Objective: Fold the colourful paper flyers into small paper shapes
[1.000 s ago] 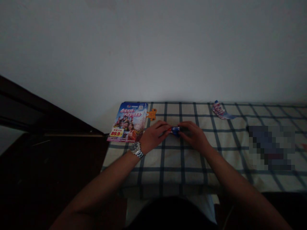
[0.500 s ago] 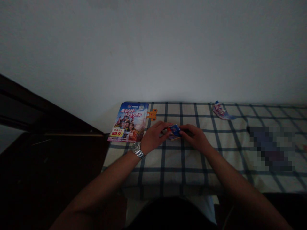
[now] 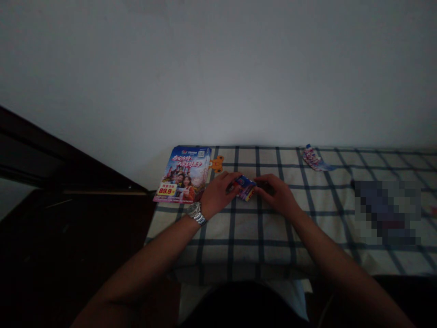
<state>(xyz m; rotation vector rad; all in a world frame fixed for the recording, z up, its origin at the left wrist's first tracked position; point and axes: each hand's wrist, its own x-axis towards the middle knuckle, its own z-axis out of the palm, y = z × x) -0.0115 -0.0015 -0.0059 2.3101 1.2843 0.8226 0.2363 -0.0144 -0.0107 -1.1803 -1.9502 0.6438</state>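
Between my hands is a small folded paper flyer [image 3: 245, 187], blue, purple and yellow, held just over the checked cloth. My left hand [image 3: 220, 193], with a silver watch on the wrist, pinches its left side. My right hand [image 3: 276, 195] has thumb and forefinger closed on its right edge. To the left of my left hand lies a stack of flyers [image 3: 182, 175] with a blue top and a yellow price box; the folded piece has similar colours.
A checked cloth [image 3: 246, 241] covers the table against a white wall. An orange bear figure [image 3: 217, 163] shows beside the stack. Crumpled or folded printed paper [image 3: 313, 159] lies at the back right. A pixelated dark object [image 3: 384, 212] is at the right.
The folded flyer has turned or opened slightly in my fingers, now showing more of its purple and yellow print. Both hands stay nearly in place.
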